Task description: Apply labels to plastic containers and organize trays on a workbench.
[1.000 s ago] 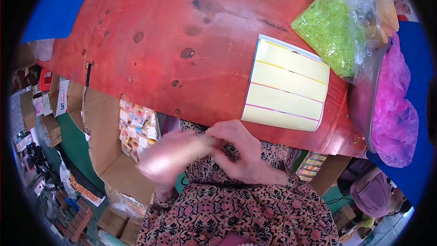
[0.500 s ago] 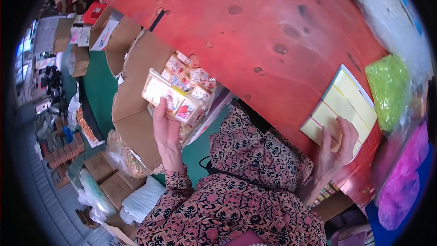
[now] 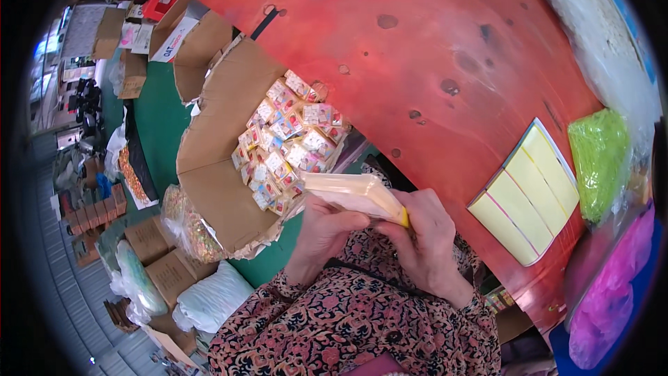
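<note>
A flat, cream-edged packet (image 3: 351,190) is held up in front of my body, tilted, with a bit of yellow at its right end. My left hand (image 3: 321,237) grips its left end from below. The fingers of my right hand (image 3: 428,240) are closed on the other end, by the yellow bit. Beside my left hand, a cardboard box (image 3: 219,160) holds a heap of small printed packets (image 3: 292,136) with red and pink pictures. On the red table to the right lies a pad of pale yellow sheets (image 3: 529,195), ruled by thin coloured lines.
The red table (image 3: 417,42) stretches ahead of me. A lime-green plastic bundle (image 3: 598,163) lies past the pad, and a pink bag (image 3: 612,292) stands at the right. Cartons (image 3: 177,271) and a stuffed white bag (image 3: 212,296) sit on the lower left.
My right hand has left the yellow pad and come to the packet. My left hand has brought the packet from over the box toward my body, and both hands now grip it.
</note>
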`<state>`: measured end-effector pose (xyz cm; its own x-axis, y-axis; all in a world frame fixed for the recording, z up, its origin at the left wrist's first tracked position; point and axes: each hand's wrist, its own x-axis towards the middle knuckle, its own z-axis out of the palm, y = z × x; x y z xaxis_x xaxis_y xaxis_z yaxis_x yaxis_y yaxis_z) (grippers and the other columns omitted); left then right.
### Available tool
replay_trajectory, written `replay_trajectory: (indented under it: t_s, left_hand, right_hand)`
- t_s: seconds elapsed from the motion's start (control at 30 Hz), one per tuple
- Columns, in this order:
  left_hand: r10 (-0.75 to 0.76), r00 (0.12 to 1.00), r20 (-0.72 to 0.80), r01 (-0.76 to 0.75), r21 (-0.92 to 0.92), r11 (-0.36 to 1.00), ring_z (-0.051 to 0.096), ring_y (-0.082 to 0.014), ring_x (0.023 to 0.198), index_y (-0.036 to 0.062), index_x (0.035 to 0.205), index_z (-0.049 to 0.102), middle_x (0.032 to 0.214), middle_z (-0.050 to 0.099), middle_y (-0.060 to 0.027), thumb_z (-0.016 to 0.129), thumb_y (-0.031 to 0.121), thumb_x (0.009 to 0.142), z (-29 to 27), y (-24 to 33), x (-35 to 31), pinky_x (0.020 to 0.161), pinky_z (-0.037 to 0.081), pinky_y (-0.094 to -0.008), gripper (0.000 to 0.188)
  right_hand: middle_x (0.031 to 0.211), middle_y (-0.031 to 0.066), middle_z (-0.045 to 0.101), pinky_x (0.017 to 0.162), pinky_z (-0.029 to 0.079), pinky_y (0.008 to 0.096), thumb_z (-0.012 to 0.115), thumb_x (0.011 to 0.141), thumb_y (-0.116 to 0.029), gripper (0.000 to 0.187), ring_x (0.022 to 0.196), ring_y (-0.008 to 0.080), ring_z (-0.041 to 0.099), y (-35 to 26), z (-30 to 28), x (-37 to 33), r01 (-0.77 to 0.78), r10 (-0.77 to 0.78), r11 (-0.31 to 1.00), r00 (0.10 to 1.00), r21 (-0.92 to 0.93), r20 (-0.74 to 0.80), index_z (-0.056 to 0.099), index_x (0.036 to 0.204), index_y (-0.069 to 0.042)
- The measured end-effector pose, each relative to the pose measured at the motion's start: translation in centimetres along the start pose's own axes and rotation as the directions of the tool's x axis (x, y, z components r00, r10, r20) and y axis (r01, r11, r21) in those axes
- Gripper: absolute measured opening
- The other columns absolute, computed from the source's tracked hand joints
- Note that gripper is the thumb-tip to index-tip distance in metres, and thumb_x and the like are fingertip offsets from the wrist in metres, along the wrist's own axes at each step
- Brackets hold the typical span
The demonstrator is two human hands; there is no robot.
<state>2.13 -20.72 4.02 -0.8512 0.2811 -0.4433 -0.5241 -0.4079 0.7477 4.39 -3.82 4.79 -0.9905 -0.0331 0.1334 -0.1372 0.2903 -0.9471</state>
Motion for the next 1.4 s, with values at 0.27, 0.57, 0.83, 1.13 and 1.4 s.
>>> replay_trajectory:
  t_s: [0.27,0.57,0.83,1.13,1.4]
  left_hand:
    - [-0.064,0.986,0.157,0.085,-0.129,0.988,0.062,-0.0235,0.100,-0.0035,0.120,0.051,0.112,0.061,-0.0143,0.074,0.002,0.071,-1.9,-0.3,-0.2,0.089,0.050,-0.0341,0.054]
    - [-0.103,0.980,0.173,0.108,-0.019,0.994,0.062,-0.0220,0.097,-0.0034,0.115,0.055,0.107,0.063,-0.0134,0.074,0.000,0.069,-5.3,0.3,-0.9,0.085,0.051,-0.0344,0.050]
    - [0.095,0.878,-0.469,-0.150,-0.080,0.985,0.063,-0.0240,0.096,-0.0058,0.115,0.051,0.108,0.062,-0.0139,0.058,0.001,0.085,-22.8,3.5,0.4,0.086,0.052,-0.0385,0.032]
    - [0.446,0.625,-0.640,0.472,0.766,0.437,0.059,-0.0265,0.095,-0.0065,0.130,0.042,0.101,0.061,-0.0171,0.066,0.014,0.071,-27.5,-1.0,-5.1,0.088,0.042,-0.0349,0.067]
    - [0.170,0.784,-0.597,0.372,0.671,0.641,0.056,-0.0265,0.105,-0.0095,0.127,0.043,0.103,0.060,-0.0199,0.066,0.018,0.078,-26.2,-0.2,-2.1,0.097,0.037,-0.0340,0.060]
  right_hand:
    - [0.084,0.0145,0.059,0.063,0.044,0.0339,0.068,0.078,-0.012,0.043,0.071,0.0282,0.054,0.1,1.0,-0.6,-0.014,0.015,0.999,1.000,0.035,-0.020,0.054,0.114,0.006]
    - [0.083,0.0137,0.058,0.062,0.044,0.0337,0.069,0.075,-0.008,0.048,0.070,0.0271,0.054,0.5,3.1,-0.8,0.141,-0.142,0.988,0.990,0.066,0.006,0.050,0.116,0.010]
    - [0.082,0.0115,0.059,0.068,0.046,0.0314,0.067,0.072,0.003,0.053,0.075,0.0232,0.057,0.8,0.4,-0.8,-0.020,0.020,0.989,1.000,-0.143,-0.005,0.051,0.122,0.001]
    - [0.075,0.0095,0.057,0.065,0.045,0.0260,0.059,0.078,0.011,0.032,0.069,0.0158,0.055,1.9,-4.7,-3.1,-0.274,0.136,0.952,0.784,-0.140,-0.606,0.059,0.109,0.005]
    - [0.116,0.0178,0.054,0.096,0.038,0.0400,0.072,0.070,-0.006,0.057,0.111,0.0303,0.048,1.7,-7.4,-5.1,-0.417,0.117,0.685,0.872,-0.597,-0.475,0.052,0.123,0.001]
